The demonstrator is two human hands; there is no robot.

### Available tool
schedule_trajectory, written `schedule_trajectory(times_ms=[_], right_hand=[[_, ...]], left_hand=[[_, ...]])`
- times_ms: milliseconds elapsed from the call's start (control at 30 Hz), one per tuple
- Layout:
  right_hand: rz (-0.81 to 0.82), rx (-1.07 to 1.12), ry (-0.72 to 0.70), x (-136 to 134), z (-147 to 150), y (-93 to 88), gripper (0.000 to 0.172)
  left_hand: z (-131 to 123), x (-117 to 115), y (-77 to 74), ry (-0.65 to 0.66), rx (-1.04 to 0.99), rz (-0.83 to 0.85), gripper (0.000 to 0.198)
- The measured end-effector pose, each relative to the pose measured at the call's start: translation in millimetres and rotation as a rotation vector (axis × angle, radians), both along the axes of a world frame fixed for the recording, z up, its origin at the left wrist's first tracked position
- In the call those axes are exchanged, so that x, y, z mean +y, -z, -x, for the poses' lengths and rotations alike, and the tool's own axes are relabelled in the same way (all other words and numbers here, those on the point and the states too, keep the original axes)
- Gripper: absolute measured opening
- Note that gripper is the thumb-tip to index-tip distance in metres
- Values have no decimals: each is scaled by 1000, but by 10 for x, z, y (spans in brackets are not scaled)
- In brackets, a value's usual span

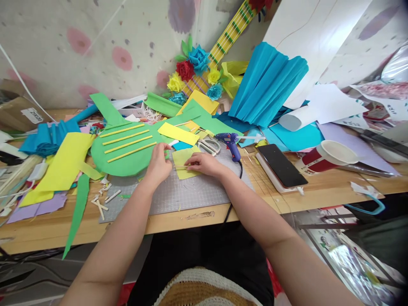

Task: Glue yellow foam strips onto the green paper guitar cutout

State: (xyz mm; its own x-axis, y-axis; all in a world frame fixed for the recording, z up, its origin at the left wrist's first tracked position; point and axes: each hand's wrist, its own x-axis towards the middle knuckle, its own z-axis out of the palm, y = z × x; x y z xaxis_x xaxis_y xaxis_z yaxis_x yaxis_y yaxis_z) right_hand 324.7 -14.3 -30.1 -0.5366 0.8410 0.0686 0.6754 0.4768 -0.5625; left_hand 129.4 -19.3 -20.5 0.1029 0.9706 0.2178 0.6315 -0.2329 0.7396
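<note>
My left hand [159, 165] is closed, thumb and forefinger brought together beside the right edge of a green guitar-shaped paper cutout [127, 163]. A bit of green shows at its fingertips, too small to name. Several thin yellow strips [129, 141] lie across the cutout. My right hand [205, 164] rests on a square of yellow paper [185, 173], its fingers bent together at the paper's middle, where a fold or thin strip shows. The paper lies on a grey cutting mat [172, 197]. Behind it are scissors [212, 146] and a purple glue gun [232, 146].
A phone [282, 165] on a white box and a red-white paper cup [328, 157] stand at the right. Blue crepe paper [267, 85] and a flowered yellow paper guitar [228, 40] lean at the back. Yellow sheets [65, 161] and paper scraps [100, 206] lie left.
</note>
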Motion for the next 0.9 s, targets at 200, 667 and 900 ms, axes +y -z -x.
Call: schedule_trajectory(times_ms=[200, 667, 900], right_hand=[[103, 13, -86, -40, -131, -107, 18], [257, -49, -31, -70, -290, -169, 9], [214, -79, -18, -76, -275, -157, 10]], left_hand=[[-85, 22, 62, 243, 146, -17, 19], [-46, 71, 116, 328, 309, -115, 13], [-178, -71, 55, 613, 278, -63, 13]])
